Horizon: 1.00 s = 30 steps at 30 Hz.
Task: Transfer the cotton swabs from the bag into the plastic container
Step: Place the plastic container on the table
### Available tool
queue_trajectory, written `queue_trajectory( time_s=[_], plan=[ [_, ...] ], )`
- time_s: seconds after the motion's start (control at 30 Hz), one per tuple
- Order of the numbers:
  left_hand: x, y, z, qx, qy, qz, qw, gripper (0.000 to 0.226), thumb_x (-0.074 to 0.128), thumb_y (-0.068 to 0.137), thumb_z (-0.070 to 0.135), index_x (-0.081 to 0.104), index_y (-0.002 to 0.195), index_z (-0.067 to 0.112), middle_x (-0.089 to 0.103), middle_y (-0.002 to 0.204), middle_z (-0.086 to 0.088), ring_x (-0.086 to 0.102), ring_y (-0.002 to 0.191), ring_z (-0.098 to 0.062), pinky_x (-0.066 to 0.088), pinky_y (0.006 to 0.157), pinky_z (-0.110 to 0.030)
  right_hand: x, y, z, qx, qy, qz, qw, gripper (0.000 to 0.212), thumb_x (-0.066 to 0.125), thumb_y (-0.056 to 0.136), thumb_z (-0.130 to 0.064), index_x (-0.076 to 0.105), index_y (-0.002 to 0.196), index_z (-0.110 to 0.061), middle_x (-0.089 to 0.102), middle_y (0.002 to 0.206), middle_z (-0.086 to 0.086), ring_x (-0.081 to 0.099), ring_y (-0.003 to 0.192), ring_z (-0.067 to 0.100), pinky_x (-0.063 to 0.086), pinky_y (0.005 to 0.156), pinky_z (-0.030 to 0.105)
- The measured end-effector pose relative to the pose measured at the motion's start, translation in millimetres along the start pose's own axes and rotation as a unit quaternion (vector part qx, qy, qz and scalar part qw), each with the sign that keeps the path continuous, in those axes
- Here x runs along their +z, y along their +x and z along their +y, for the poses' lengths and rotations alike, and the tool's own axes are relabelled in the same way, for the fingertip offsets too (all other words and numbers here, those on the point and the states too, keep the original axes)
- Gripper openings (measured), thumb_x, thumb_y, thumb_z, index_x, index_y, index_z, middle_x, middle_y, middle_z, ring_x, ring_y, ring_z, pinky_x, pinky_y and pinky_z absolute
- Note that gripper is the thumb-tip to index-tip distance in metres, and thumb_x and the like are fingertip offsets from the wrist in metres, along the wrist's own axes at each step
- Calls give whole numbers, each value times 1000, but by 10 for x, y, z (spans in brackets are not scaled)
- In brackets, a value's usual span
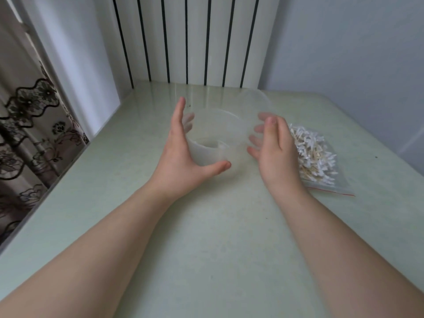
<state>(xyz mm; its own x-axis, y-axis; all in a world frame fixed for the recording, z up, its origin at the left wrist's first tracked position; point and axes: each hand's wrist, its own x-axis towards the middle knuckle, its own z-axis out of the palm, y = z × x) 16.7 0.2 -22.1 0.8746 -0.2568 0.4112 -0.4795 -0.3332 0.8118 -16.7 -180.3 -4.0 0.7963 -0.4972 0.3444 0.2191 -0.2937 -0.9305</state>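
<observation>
A clear round plastic container [218,131] stands upright in the middle of the pale green table. My left hand [181,161] cups its left side, thumb against the near wall and fingers showing blurred through the far wall. My right hand [273,152] hovers at the container's right side with its fingers spread; I cannot tell whether they touch the wall. A clear zip bag of cotton swabs [316,157] lies flat on the table just right of my right hand, which hides part of it. The bag has a red seal strip at its near end.
A clear round lid [254,97] lies behind the container near the table's back edge. A white radiator [195,40] stands against the wall behind. The table's left edge [68,166] runs beside a patterned curtain.
</observation>
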Motion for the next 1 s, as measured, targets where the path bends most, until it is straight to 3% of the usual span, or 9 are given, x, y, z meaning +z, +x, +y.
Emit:
queue_trajectory(
  time_s=[0.17, 0.3, 0.4, 0.5, 0.57, 0.73, 0.83, 1.0],
  plan=[
    [-21, 14, -40, -19, 41, 28, 999, 140, 91, 60, 51, -10, 156, 44, 35, 156, 4, 31, 145, -12, 28, 121, -42, -12, 85, -50, 158, 107, 13, 981, 16, 41, 106, -25, 50, 119, -22, 53, 94, 4, 71, 91, 32, 63, 71, 41],
    [-24, 38, -46, -38, 42, 52, 997, 138, 92, 61, 50, -7, 158, 39, 35, 157, 4, 34, 143, -14, 29, 119, -36, -9, 51, 39, 180, 38, -35, 982, 51, 46, 100, -7, 32, 144, -27, 59, 105, 9, 72, 82, 33, 64, 68, 41],
    [-46, 47, -61, -52, 41, 72, 995, 135, 92, 65, 44, -6, 159, 36, 28, 162, 1, 32, 146, -11, 27, 120, -33, -3, 32, 115, 163, -34, -41, 985, 66, 57, 92, -12, 29, 149, -32, 57, 117, 6, 71, 90, 31, 62, 77, 45],
    [-64, 61, -102, -66, 37, 76, 994, 134, 92, 68, 37, -7, 159, 35, 21, 164, -2, 28, 148, -11, 26, 121, -33, -1, 28, 111, 132, -135, -40, 981, 79, 60, 75, -40, 29, 147, -39, 56, 127, 4, 62, 114, 26, 55, 95, 49],
    [-68, 69, -128, -71, 35, 69, 994, 134, 92, 69, 36, -8, 159, 34, 18, 165, -3, 25, 151, -12, 24, 123, -34, -9, 25, 94, 117, -185, -54, 974, 81, 57, 70, -47, 29, 146, -40, 53, 139, 3, 60, 120, 27, 50, 101, 48],
    [-70, 24, -85, -58, 51, 62, 995, 134, 91, 69, 37, -8, 160, 31, 9, 163, 6, 14, 150, -4, 16, 117, -23, -65, -27, 40, 63, -275, -86, 956, 66, 60, 92, -33, 32, 152, -25, 41, 153, 4, 42, 138, 26, 36, 113, 36],
    [-100, -33, -21, -42, 61, 68, 995, 129, 89, 71, 37, -4, 160, 33, 12, 161, 3, 14, 150, -8, 16, 119, -26, -68, -98, 8, 25, -303, -95, 948, 65, 60, 94, -30, 32, 152, -21, 28, 161, 6, 27, 147, 24, 23, 117, 33],
    [-112, -133, 102, 1, 98, 106, 989, 113, 85, 75, 39, 9, 159, 31, 15, 159, 2, 14, 151, -14, 19, 120, -31, -91, -222, -83, -8, -302, -108, 947, 61, 60, 93, -25, 37, 149, -19, 30, 158, 7, 30, 145, 22, 23, 115, 29]
  ],
)
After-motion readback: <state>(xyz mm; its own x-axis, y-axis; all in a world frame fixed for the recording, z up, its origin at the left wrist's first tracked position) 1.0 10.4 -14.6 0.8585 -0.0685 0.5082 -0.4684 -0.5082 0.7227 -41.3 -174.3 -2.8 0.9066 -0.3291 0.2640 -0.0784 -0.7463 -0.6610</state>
